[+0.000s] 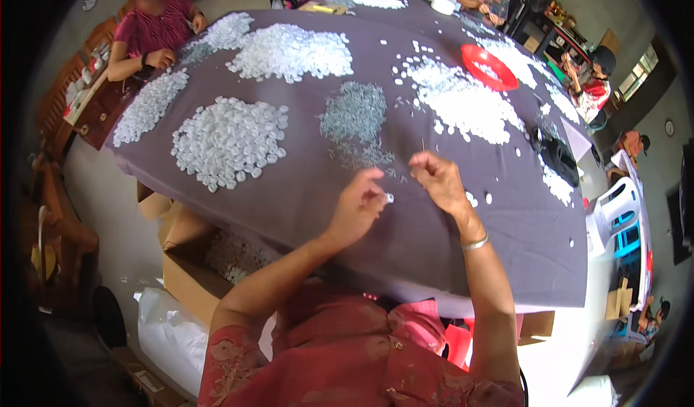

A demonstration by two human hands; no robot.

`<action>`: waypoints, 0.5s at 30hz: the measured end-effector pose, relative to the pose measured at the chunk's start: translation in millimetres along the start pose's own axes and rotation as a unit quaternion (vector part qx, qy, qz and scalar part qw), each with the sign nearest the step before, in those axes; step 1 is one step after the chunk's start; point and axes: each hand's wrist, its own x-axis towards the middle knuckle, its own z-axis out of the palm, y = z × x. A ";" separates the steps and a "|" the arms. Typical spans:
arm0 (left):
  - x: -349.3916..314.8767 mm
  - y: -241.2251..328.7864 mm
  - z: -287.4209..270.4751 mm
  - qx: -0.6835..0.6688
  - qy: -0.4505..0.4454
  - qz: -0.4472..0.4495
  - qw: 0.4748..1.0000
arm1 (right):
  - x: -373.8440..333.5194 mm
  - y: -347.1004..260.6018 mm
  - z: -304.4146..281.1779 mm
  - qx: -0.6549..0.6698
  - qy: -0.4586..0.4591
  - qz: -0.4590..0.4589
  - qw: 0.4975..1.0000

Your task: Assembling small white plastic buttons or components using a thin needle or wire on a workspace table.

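My left hand point(359, 203) is closed in a pinch over the near part of the table, with a small white plastic piece point(389, 198) at its fingertips. To its right, my right hand point(439, 178) has thumb and finger pressed together on a thin metal nail point(423, 145), which points upward. The two hands are a short way apart. Just beyond them lies a loose heap of small grey nails point(353, 114). A pile of rounded white plastic pieces point(230, 141) sits left of the nails.
More white pieces point(463, 100) are spread to the right, beside a red basin point(490, 67). Another white heap point(293, 51) lies farther back on the dark tablecloth point(303, 204). An open cardboard box point(189, 262) stands below the table's left edge. Several people sit around the table.
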 end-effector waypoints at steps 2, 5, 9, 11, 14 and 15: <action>-3.7 -2.1 8.5 0.000 -0.013 0.015 1.000 | -9.6 -2.0 -0.4 0.041 -0.020 0.022 0.999; -9.6 -8.6 13.6 0.005 -0.016 0.020 1.000 | -19.4 0.5 1.4 0.191 -0.067 0.051 0.978; -6.3 -10.5 12.1 0.023 -0.005 0.011 1.000 | -26.7 1.2 7.1 0.203 -0.106 0.052 0.972; -3.2 -11.9 9.3 0.026 -0.006 0.034 0.999 | -21.5 -6.1 7.4 0.188 -0.111 0.067 0.973; 5.1 -16.9 7.5 0.026 -0.004 0.042 0.999 | -19.7 -5.0 8.7 0.141 -0.121 0.053 0.981; 6.7 -13.9 5.8 0.043 0.001 0.046 0.998 | -17.0 -8.0 10.8 0.132 -0.124 0.048 0.982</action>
